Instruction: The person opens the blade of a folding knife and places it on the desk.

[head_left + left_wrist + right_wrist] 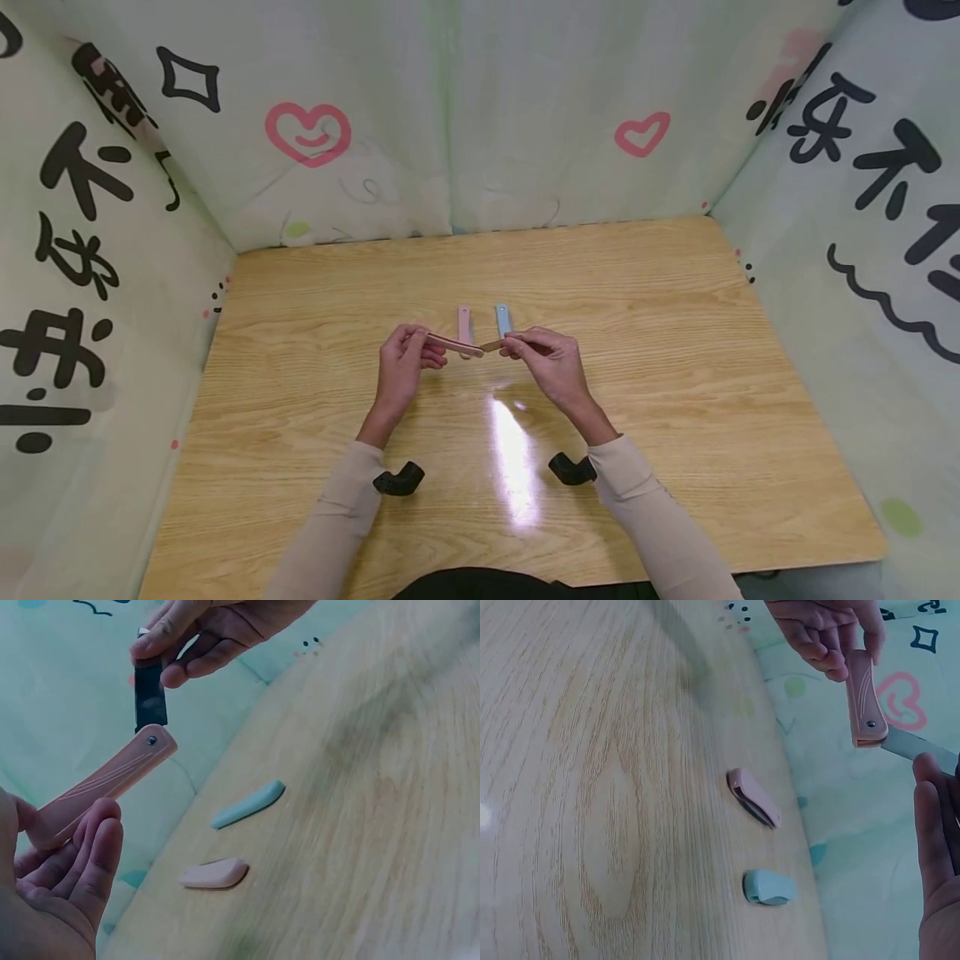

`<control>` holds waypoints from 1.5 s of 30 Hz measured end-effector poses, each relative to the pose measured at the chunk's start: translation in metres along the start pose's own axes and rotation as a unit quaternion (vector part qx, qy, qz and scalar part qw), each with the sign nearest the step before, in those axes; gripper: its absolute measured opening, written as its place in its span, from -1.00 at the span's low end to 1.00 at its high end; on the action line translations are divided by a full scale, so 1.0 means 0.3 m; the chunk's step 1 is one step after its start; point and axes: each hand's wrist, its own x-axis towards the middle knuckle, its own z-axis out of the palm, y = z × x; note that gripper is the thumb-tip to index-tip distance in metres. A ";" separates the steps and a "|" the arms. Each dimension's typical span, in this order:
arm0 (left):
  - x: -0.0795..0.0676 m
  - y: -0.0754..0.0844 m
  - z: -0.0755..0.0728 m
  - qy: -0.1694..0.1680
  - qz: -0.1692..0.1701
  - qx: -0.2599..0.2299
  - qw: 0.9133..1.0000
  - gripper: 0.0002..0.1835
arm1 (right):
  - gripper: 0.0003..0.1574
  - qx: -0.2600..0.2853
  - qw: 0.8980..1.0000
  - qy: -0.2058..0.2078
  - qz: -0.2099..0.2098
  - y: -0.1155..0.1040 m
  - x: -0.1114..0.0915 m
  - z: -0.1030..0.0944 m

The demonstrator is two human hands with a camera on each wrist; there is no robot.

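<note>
A pink folding knife (105, 784) is held above the table, its blade (150, 697) swung out at an angle from the handle. My left hand (400, 367) grips the handle's far end between thumb and fingers. With thumb and fingertips my right hand (551, 364) pinches the blade, hiding its tip in the head view. Behind the hands lie two more folded knives on the wood: a pink one (754, 799) and a light blue one (771, 887). They lie side by side, apart from each other, and neither hand touches them.
The wooden table (300, 500) is bounded at the back and sides by a pale printed curtain (480, 125). A bright light reflection (513, 467) shows on the tabletop between the forearms. Black wrist mounts (400, 479) sit at both sleeves.
</note>
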 end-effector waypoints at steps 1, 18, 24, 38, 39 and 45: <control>-0.002 -0.002 0.000 0.003 -0.003 -0.010 1.000 -0.76 | -0.86 0.009 1.000 0.002 0.000 0.003 0.000 0.001; -0.028 -0.048 0.017 0.028 -0.092 -0.171 0.981 -0.76 | -0.83 0.059 0.995 0.074 0.011 0.033 0.001 0.007; -0.026 -0.049 0.020 0.040 -0.131 -0.241 0.961 -0.74 | -0.77 0.098 0.991 0.086 0.023 0.037 0.000 0.017; -0.033 -0.048 0.016 0.008 -0.174 -0.252 0.952 -0.76 | -0.72 0.141 0.980 0.132 0.045 0.039 0.007 0.028; -0.033 -0.044 0.011 -0.004 -0.163 -0.217 0.962 -0.77 | -0.72 0.140 0.980 0.134 0.045 0.040 0.007 0.026; -0.030 -0.024 -0.028 -0.062 -0.083 -0.015 0.995 -0.68 | -0.70 0.127 0.983 0.131 0.036 0.041 0.005 0.013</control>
